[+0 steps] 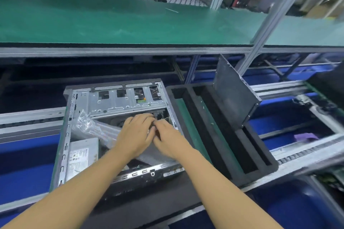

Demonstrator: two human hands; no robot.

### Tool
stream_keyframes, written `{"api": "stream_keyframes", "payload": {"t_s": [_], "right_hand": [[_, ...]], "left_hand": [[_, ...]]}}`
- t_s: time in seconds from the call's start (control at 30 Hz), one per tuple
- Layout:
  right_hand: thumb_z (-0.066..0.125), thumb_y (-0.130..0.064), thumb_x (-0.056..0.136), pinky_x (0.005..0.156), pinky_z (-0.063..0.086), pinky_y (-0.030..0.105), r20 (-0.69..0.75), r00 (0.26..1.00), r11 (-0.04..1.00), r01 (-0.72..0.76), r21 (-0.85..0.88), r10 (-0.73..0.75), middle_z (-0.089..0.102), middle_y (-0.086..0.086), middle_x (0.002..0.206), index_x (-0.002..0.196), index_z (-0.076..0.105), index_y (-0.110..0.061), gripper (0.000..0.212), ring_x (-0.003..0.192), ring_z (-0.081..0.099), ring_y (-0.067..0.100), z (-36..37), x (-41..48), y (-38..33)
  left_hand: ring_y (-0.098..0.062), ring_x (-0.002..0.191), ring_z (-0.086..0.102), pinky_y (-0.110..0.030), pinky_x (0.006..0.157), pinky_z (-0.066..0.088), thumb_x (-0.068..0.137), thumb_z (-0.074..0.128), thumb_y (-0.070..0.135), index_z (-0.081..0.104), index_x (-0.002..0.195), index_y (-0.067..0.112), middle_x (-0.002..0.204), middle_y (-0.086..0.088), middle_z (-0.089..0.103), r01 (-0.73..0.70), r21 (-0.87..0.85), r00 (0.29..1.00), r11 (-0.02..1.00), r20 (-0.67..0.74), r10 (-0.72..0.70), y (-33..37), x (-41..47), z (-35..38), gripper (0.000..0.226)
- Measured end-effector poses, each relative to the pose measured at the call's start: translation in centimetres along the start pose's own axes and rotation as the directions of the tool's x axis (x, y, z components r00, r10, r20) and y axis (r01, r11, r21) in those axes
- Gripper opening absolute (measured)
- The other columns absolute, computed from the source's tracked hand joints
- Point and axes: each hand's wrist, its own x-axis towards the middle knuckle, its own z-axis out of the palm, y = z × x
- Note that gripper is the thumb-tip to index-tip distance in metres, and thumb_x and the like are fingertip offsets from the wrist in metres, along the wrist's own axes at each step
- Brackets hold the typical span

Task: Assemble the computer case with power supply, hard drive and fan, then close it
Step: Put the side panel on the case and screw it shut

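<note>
An open grey sheet-metal computer case (119, 98) lies on its side on the conveyor line, just left of a black foam tray with long slots (219, 135). A dark grey flat side panel (234, 95) stands tilted in that tray, leaning away to the right. Inside the case, a silver boxed power supply with a printed label (81, 156) sits in the near left corner, and a crumpled clear plastic bag (89, 124) lies just beyond it; what the bag holds is too blurred to tell. Both hands reach into the middle of the case and meet there. The left hand (135, 134) is palm down, its fingers close together and bent at the tips over a small dark part. The right hand (168, 140) touches it from the right, with its fingertips tucked under the left hand's and out of sight. Whether either hand pinches that part cannot be told, nor what the part is. No hard drive or fan can be made out with certainty. A green-matted shelf (130, 22) runs across above, and a purple cloth (305, 135) lies far to the right.
</note>
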Motion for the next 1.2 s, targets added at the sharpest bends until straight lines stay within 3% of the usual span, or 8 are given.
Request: {"api": "stream_keyframes", "payload": {"t_s": [0.17,0.37,0.5,0.67,0.77,0.9,1.1,1.2], "right_hand": [[0.049,-0.017,0.101,0.087,0.049,0.036,-0.155,0.986,0.991,-0.033,0.127,0.053,0.056,0.001,0.114,0.121,0.057,-0.02,0.022,0.099,0.056,0.019,-3.1,-1.9,3.1],[0.051,-0.015,0.099,0.093,0.049,0.042,-0.297,0.94,0.984,-0.142,0.108,0.169,0.057,-0.001,0.123,0.123,0.06,-0.019,0.025,0.112,0.056,0.02,-7.3,-2.3,8.6],[0.061,-0.012,0.089,0.094,0.04,0.037,-0.578,0.765,0.948,-0.312,0.053,0.284,0.056,0.007,0.121,0.119,0.059,-0.012,0.031,0.112,0.051,0.028,-12.8,-1.2,13.5],[0.071,-0.031,0.087,0.103,0.039,0.043,-0.705,0.512,0.785,-0.611,0.103,0.491,0.05,0.013,0.138,0.14,0.044,-0.008,0.064,0.124,0.047,0.033,-19.1,-0.3,20.1],[0.062,-0.028,0.094,0.09,0.044,0.042,-0.562,0.572,0.69,-0.724,-0.005,0.597,0.06,0.014,0.127,0.128,0.049,-0.008,0.041,0.107,0.054,0.034,-21.2,0.0,23.9],[0.05,-0.011,0.098,0.071,0.041,0.035,-0.35,0.654,0.71,-0.702,0.05,0.671,0.061,0.017,0.118,0.12,0.055,-0.006,0.023,0.086,0.049,0.032,-22.0,1.1,26.5],[0.053,-0.002,0.098,0.067,0.04,0.034,-0.4,0.693,0.776,-0.626,0.079,0.6,0.063,0.019,0.106,0.102,0.058,-0.004,0.006,0.08,0.05,0.031,-21.3,1.4,26.7],[0.05,0.0,0.098,0.067,0.037,0.035,-0.474,0.695,0.802,-0.597,0.038,0.54,0.059,0.015,0.096,0.098,0.055,-0.005,0.007,0.078,0.047,0.03,-21.7,0.7,25.2]], "left_hand": [[-0.016,0.102,0.053,-0.037,0.088,0.037,0.099,0.046,0.024,0.057,0.11,0.023,0.108,0.009,0.058,-0.042,-0.173,0.999,0.984,-0.031,0.037,4.8,3.1,0.9,0.016],[-0.016,0.115,0.053,-0.039,0.099,0.036,0.1,0.046,0.022,0.057,0.125,0.021,0.121,0.007,0.063,-0.023,-0.299,1.0,0.954,0.001,0.024,9.9,7.1,2.9,0.027],[-0.018,0.097,0.06,-0.041,0.093,0.044,0.102,0.042,0.027,0.055,0.128,0.024,0.102,0.008,0.07,0.054,-0.359,0.998,0.932,0.036,-0.044,12.9,10.3,4.4,0.03],[-0.005,0.052,0.054,-0.017,0.053,0.042,0.101,0.041,0.029,0.054,0.121,0.031,0.088,0.019,0.068,0.174,-0.498,0.984,0.849,0.107,-0.139,15.3,13.0,6.7,0.024],[-0.004,0.046,0.049,-0.016,0.047,0.038,0.101,0.042,0.027,0.053,0.12,0.031,0.089,0.018,0.068,0.196,-0.516,0.98,0.834,0.14,-0.144,16.3,14.1,7.8,0.022],[-0.006,0.04,0.042,-0.016,0.044,0.034,0.101,0.041,0.023,0.052,0.119,0.03,0.088,0.018,0.068,0.234,-0.537,0.971,0.811,0.179,-0.162,17.2,15.2,8.6,0.022],[-0.005,0.039,0.04,-0.019,0.042,0.037,0.098,0.04,0.023,0.054,0.112,0.033,0.084,0.021,0.07,0.336,-0.579,0.942,0.743,0.211,-0.261,17.2,16.3,9.0,0.022],[-0.014,0.062,0.063,-0.027,0.055,0.049,0.098,0.043,0.021,0.056,0.108,0.033,0.087,0.023,0.072,0.413,-0.634,0.909,0.653,0.251,-0.332,17.5,17.0,8.8,0.021]]}}
